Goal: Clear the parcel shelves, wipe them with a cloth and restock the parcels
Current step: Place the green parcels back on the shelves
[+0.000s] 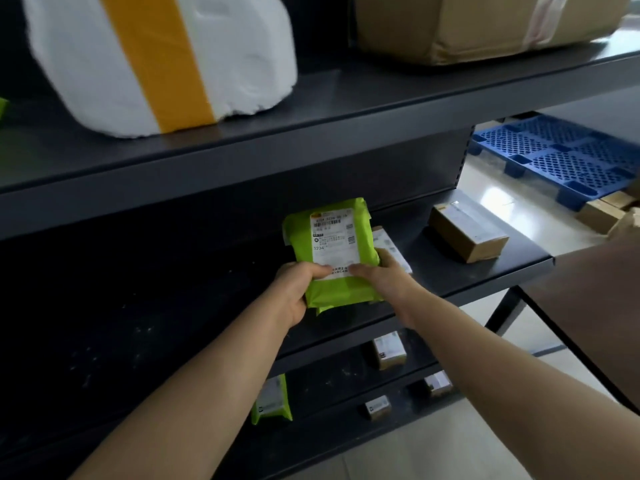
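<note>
A green parcel bag [332, 244] with a white shipping label stands nearly upright above the dark middle shelf [485, 275]. My left hand [298, 289] grips its lower left edge, thumb on the label. My right hand [381, 271] holds its lower right side, thumb on the label too. A second green edge shows just beneath the bag. Behind my right hand lies a small white-labelled parcel [391, 247]. A brown cardboard box [467, 233] sits further right on the same shelf.
The upper shelf carries a white foam box with a yellow tape band [156, 60] and a large cardboard carton [478, 26]. Lower shelves hold a green bag [272, 400] and small boxes [389, 349]. A blue pallet [568, 157] lies on the floor at right, a brown tabletop [595, 306] nearer.
</note>
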